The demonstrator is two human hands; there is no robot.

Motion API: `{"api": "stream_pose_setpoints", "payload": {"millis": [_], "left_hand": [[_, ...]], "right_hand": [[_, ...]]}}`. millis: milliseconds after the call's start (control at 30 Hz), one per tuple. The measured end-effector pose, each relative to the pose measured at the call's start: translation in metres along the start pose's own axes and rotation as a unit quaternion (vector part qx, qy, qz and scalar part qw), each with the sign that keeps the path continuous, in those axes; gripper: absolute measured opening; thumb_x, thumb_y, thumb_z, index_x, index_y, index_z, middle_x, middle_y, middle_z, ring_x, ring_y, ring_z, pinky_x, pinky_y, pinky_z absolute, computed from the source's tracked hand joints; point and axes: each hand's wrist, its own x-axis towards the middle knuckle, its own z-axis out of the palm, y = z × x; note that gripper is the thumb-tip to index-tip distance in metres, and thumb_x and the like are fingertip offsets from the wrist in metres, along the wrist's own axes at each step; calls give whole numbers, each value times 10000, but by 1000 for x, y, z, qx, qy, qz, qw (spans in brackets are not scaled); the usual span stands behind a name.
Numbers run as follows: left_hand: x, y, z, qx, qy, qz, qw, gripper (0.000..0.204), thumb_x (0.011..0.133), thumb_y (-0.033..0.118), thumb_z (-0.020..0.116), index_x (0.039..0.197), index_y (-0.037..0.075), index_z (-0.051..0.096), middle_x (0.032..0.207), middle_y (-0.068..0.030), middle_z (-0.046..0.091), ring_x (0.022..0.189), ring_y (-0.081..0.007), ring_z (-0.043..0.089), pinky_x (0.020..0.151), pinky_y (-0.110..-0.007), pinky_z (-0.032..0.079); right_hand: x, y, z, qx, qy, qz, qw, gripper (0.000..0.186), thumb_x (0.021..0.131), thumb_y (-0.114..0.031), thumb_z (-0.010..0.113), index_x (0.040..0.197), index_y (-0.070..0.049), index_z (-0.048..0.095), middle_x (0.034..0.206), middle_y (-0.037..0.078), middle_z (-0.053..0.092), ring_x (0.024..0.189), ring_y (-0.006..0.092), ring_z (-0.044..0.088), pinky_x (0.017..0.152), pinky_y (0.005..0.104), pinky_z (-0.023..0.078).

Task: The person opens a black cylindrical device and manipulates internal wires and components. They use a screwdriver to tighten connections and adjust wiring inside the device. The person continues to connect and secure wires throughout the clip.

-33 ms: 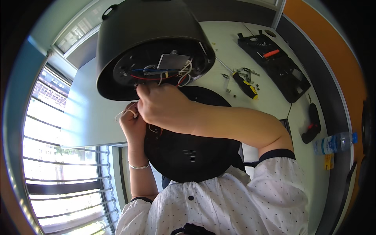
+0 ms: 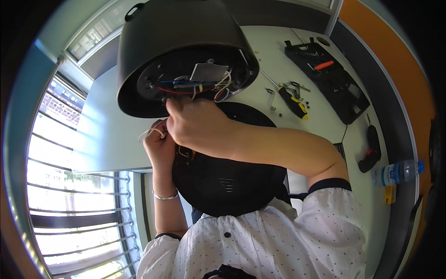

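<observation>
A dark pot-shaped appliance housing [image 2: 181, 28] lies on its side on the table, its open underside facing me. Inside show a metal plate [image 2: 208, 72], red and blue wires, and a bundle of white wires [image 2: 224, 83]. A round black base cover [image 2: 227, 186] with slots rests against my lap below it. My left hand [image 2: 159, 139] is closed, with a thin white wire [image 2: 162, 133] looping out between its fingers. Just to its right, my right hand [image 2: 197, 122] is closed at the housing's lower rim; what its fingers grip is hidden behind them.
On the right of the table lie a yellow-and-black screwdriver [image 2: 293, 103], several small metal parts [image 2: 297, 87] and an open black tool case [image 2: 327, 76]. Farther right are a dark power screwdriver [image 2: 370, 148] and a water bottle [image 2: 397, 173]. A barred window [image 2: 74, 186] stands at the left.
</observation>
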Motion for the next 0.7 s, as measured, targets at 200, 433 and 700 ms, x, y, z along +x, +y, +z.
{"api": "stream_pose_setpoints", "payload": {"millis": [200, 433, 700], "left_hand": [[2, 20, -1, -68, 4, -42, 997, 98, 694, -35, 693, 783, -37, 651, 816, -89, 647, 679, -137, 580, 608, -231, 456], [-2, 11, -14, -195, -50, -60, 978, 197, 662, 20, 752, 842, 29, 672, 905, -34, 637, 616, -42, 510, 530, -189, 411], [-7, 9, -30, -333, -65, -51, 939, 246, 761, 50, 688, 1004, 33, 649, 951, -36, 623, 655, -58, 529, 579, -196, 440]], "right_hand": [[-4, 1, -4, 4, -3, 83, 997, 84, 690, -59, 603, 759, -44, 558, 737, 44, 479, 584, 174, 552, 465, 260, 468], [-10, 5, 4, 30, 19, 125, 992, 104, 778, -90, 660, 805, -43, 572, 795, 46, 535, 571, 198, 582, 474, 280, 462], [3, 3, 5, 26, -22, 127, 991, 89, 798, -119, 644, 789, -50, 589, 735, 34, 565, 521, 197, 578, 445, 279, 448]]}}
